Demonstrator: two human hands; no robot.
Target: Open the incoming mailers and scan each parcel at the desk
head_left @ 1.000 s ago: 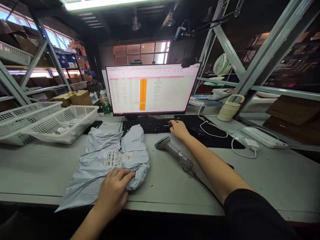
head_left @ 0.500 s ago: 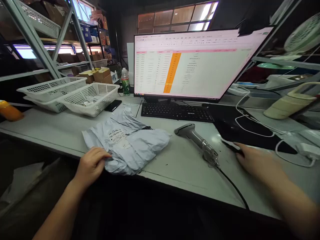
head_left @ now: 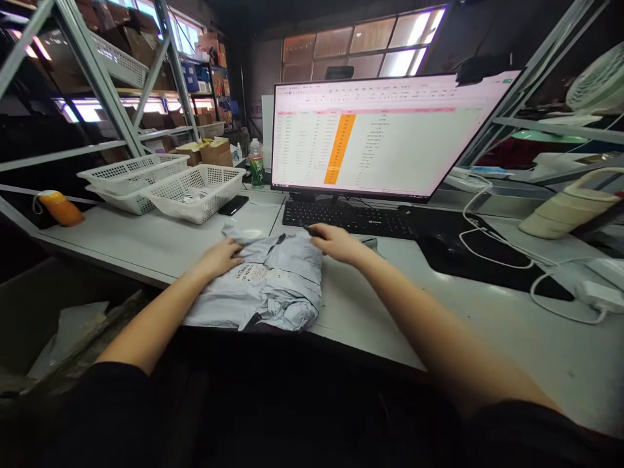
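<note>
A grey plastic mailer bag (head_left: 292,266), crumpled and bearing a printed label (head_left: 254,272), lies at the table's front edge. My left hand (head_left: 221,257) holds the bag by its upper left side, fingers bent against the plastic. Above the bag's upper right corner is my right hand (head_left: 336,242), closed around what looks like a utility knife (head_left: 310,230); only its dark end shows past the fingers. Behind my right wrist a small part of the barcode scanner (head_left: 372,244) can be seen, the remainder hidden by my forearm.
A black keyboard (head_left: 341,218) sits below the large monitor (head_left: 380,143). White baskets (head_left: 209,207), a phone (head_left: 234,205) and a green-labelled bottle (head_left: 256,162) stand left. On the right are a mouse pad (head_left: 468,260), white cables and a cream cup (head_left: 560,211).
My right hand has come left from beside the mouse pad to the bag, bringing the knife. The bag has been turned, and my left hand has shifted up along it.
</note>
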